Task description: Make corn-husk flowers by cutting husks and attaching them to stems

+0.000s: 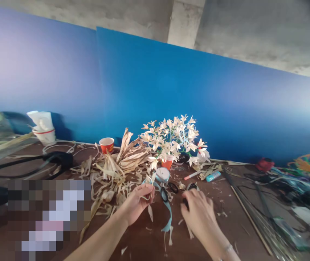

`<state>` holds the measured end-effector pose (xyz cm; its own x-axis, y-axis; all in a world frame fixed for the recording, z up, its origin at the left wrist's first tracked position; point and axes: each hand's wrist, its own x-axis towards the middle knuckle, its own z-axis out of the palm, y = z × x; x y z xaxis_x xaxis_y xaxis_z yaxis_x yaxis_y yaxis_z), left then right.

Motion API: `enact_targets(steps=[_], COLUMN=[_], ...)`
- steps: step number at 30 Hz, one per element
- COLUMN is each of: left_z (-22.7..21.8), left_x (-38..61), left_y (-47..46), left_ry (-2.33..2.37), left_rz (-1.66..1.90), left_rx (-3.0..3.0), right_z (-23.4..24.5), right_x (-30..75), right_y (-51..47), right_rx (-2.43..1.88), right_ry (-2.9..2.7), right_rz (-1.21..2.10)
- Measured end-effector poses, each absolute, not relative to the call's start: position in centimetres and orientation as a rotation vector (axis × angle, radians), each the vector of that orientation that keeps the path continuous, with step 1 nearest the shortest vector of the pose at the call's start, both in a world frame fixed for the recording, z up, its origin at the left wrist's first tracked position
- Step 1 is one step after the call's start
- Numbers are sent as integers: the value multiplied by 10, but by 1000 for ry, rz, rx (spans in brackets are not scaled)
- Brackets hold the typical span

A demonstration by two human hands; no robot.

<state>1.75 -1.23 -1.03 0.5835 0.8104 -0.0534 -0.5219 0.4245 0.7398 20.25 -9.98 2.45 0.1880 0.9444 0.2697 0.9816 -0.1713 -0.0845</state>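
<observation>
My left hand (137,203) is closed in a pinch on a thin strip of dried corn husk (150,212) that hangs below the fingers. My right hand (198,212) is curled over a small dark object on the brown table (225,224); what it grips is hidden. Between the hands lie black-handled scissors (168,190) and a light blue ribbon (167,214) trailing from its spool (162,174). Just behind stands a bouquet of cream husk flowers (174,139) in an orange cup (167,163).
A pile of dried husks (117,166) lies left of the hands. A red paper cup (106,145), a white bowl (44,135), a black strap (57,159), a pink pen (191,175) and a blue lighter (213,176) sit around. Thin rods (253,214) and tangled cords (302,181) fill the right.
</observation>
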Motion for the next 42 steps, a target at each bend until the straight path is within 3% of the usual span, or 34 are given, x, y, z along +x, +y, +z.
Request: enact_targets(steps=[4,11,17,21,26,35,42], left_z=[-9,-7,-8,-13,-20,-13,-15], left_x=[15,15,16,19,21,24,23], left_y=[-12,-10,-9,-10,-9,-14,-13], left_ry=[423,401,450,463,447,492,513], left_rz=[885,913,903,879,874,904,871], left_rx=[784,829,717,650,665,786,744], right_z=[15,-15,7,23,14,0,1], right_x=[162,140,170,173,162,157,158], right_y=[-81,-59,-49,-51,-53,-53,-57], right_rx=[-1840,-1846,-1399,-1072,-1013,-1217,-1142], right_ry=[-2080,-1790,-974,-693,-775,-920,-1192], right_rz=[144,285,1003,1255,1335,1239,1131])
